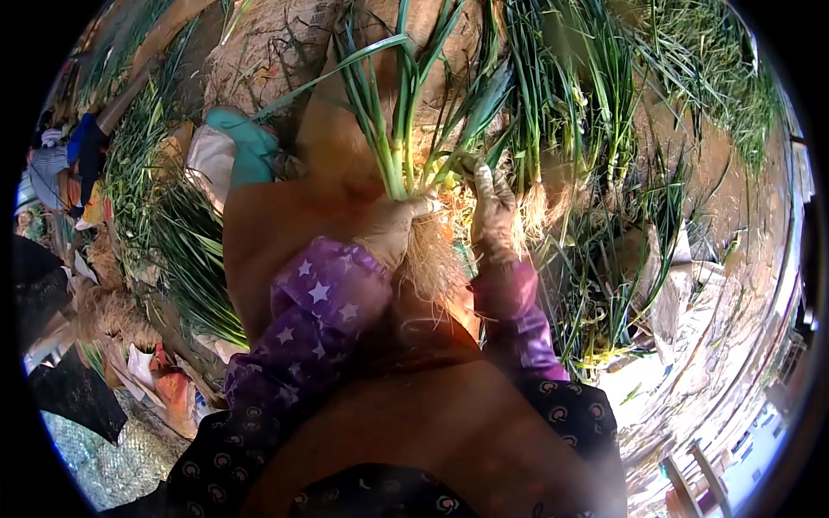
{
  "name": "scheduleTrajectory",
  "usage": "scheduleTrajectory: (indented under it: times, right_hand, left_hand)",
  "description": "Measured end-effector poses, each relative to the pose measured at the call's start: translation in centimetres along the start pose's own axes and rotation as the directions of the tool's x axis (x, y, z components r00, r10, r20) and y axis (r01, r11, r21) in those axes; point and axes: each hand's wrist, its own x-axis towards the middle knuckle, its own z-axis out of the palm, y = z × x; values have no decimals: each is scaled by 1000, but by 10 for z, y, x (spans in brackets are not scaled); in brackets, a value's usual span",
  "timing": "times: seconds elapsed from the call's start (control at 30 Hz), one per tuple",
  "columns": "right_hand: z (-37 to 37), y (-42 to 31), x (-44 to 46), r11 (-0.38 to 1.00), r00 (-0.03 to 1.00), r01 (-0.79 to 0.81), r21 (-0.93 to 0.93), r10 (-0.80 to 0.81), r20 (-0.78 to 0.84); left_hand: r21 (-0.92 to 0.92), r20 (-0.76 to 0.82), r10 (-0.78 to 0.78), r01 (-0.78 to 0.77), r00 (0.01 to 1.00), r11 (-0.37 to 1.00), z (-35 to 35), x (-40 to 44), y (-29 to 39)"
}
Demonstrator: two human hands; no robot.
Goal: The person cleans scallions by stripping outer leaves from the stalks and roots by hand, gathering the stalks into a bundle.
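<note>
The left hand (389, 229) was wrapped round the bunch (397, 164), clasping it low on the pale stems, just above the roots (432, 263); the thumb lay across the front, towards the right hand (495, 207). The bunch stood in front of the person, above the lap; its long axis ran away from the body, green leaves fanned out on the far side of the grip, roots hanging on the near side, in the gap between the 2 forearms.

The right hand was just beside the bunch, on its right; its fingers were bent together at the base of a leaf (488, 104) that slanted out to the right, though whether they pinched it I could not tell. Of the 2 hands, the left was nearer the stems and bore the bunch; the right was nearer the row (535, 121) of leafy plants on the right, whose roots pointed back towards the person. On the left, past the brown cloth (268, 233), lay a green pile (190, 250); a teal thing (246, 142) was near the cloth's far edge.
</note>
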Motion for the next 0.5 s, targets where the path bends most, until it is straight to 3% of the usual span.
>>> scheduleTrajectory:
  times: [0.03,0.1,0.13,0.23,0.27,0.3,0.33,0.4,0.43,0.47,0.5]
  right_hand:
    - [-5,-8,-10,992,991,-124,-24,125,48]
    - [-13,-33,-28,826,848,-468,313,320,422]
    - [-17,-46,-36,495,668,-702,512,210,714]
    - [-59,-65,-58,647,733,-659,383,442,517]
    - [-50,-79,-46,822,766,-548,155,419,487]
    - [-41,-94,-34,913,798,-396,-97,395,456]
    - [-10,-129,-20,802,904,-86,-591,312,292]
    - [28,-133,15,534,895,-29,-845,390,216]
    - [29,-115,44,555,779,160,-817,438,450]
    - [25,-84,69,587,599,338,-735,468,650]
    - [18,-48,82,670,536,531,-519,209,818]
  left_hand:
    - [21,-58,-10,12,998,1000,3,-2,3]
    - [3,-80,-75,76,994,997,11,-8,11]
    - [-17,-102,-138,137,985,990,12,-9,14]
    - [-77,-36,-95,92,995,993,-12,10,-7]
    - [-85,-40,-95,91,995,992,-11,9,-10]
    - [-8,-76,-21,21,997,1000,-6,11,-13]
    - [74,-103,51,-44,993,996,-1,11,-15]
    - [56,-57,44,-41,997,998,6,-3,-7]
    - [57,-37,16,-14,999,998,6,-5,-7]
    - [61,-31,8,-6,999,998,2,-3,-8]
    - [65,-25,0,1,1000,998,-1,-1,-10]
